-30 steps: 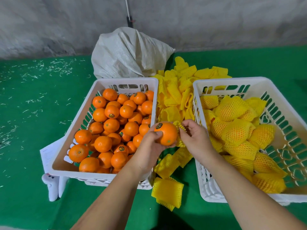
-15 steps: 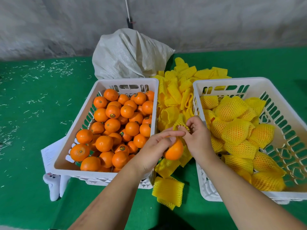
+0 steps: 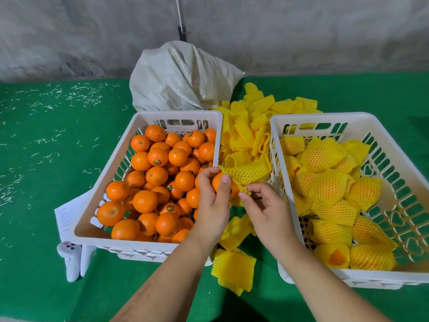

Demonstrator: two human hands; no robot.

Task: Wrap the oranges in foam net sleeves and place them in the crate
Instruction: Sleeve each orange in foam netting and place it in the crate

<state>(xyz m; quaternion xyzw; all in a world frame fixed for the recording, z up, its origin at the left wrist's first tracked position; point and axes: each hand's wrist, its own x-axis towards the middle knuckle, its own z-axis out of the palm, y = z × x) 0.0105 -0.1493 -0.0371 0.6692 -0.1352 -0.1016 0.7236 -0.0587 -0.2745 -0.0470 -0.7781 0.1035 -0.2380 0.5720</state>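
Between the two crates, my left hand (image 3: 212,205) grips a bare orange (image 3: 219,182). A yellow foam net sleeve (image 3: 247,174) lies against that orange, stretching up and to the right. My right hand (image 3: 267,210) pinches the sleeve's lower edge with thumb and forefinger. The left white crate (image 3: 148,240) holds several bare oranges (image 3: 157,175). In the right white crate (image 3: 325,117) lie several oranges wrapped in yellow net (image 3: 329,187).
A heap of loose yellow sleeves (image 3: 246,133) lies between and behind the crates, and more sleeves (image 3: 233,270) lie near me. A white woven sack (image 3: 178,77) stands at the wall. A white controller (image 3: 69,259) and paper (image 3: 67,217) sit by the left crate.
The orange was held high, dipped low between the crates, and is now raised again. My right hand has drawn a sleeve open against the orange.
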